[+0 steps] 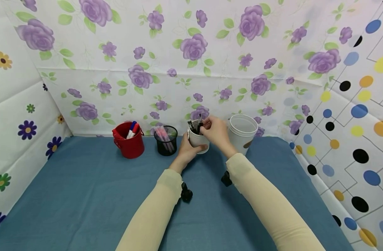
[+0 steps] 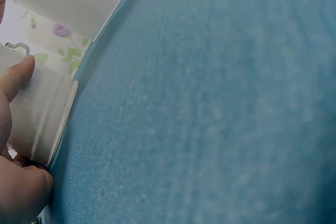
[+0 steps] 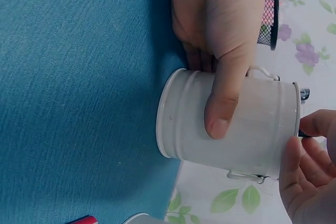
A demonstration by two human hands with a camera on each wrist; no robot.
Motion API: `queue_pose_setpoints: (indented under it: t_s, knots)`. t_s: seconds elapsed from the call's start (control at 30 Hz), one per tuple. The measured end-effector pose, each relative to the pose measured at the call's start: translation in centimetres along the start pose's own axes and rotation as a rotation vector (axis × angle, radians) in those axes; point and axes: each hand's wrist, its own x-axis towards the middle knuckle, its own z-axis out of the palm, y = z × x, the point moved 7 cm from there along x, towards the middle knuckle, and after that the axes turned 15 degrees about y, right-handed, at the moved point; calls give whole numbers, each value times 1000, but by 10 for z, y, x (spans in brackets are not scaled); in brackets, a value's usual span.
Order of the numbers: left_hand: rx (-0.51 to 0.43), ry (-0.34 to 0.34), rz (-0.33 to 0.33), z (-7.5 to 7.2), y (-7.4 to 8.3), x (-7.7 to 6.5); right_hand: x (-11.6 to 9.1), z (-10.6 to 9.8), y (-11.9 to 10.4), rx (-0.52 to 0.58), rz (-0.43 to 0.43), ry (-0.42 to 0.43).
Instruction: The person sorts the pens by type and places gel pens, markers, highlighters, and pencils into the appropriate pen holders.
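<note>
A small white metal bucket (image 1: 196,140) with wire handle loops stands on the blue cloth, with several black pens (image 1: 192,127) upright in it. My left hand (image 1: 187,150) grips it from the left, thumb across its front; that thumb (image 3: 223,111) lies along the wall in the right wrist view. Over the rim, my right hand (image 1: 217,133) pinches a black pen (image 1: 200,120) with a clear end, between thumb and fingers. The pen's lower part is hidden inside the bucket. In the left wrist view only part of the white bucket (image 2: 44,108) shows.
Left of the white bucket stand a black mesh cup (image 1: 166,148) with pink pens and a red bucket (image 1: 131,148) with blue and red markers. A larger white bucket (image 1: 236,137) stands to the right, partly behind my right wrist. Flowered cloth (image 1: 141,94) hangs behind.
</note>
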Motion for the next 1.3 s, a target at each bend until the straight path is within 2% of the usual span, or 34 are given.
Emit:
queue_pose_setpoints:
  t_s: [0.23,0.43,0.67,0.97,1.1,1.3]
  knots:
    - [-8,3,23,-2,8,-8,-1,-4,0,36,-5,22]
    - [-23,3,37,-1,10,-10,-6,-15,-2,82,-19,27]
    - [-15,9,38,1,3,1,-11,-52,-7,148,-40,26]
    - [-26,22,78,-6,12,-11,-28,-99,-4,136,-76,15]
    - [-25,21,78,-5,12,-11,-41,-116,3,106,-66,32]
    - [-24,20,68,-4,11,-11,-61,-140,26,55,-38,53]
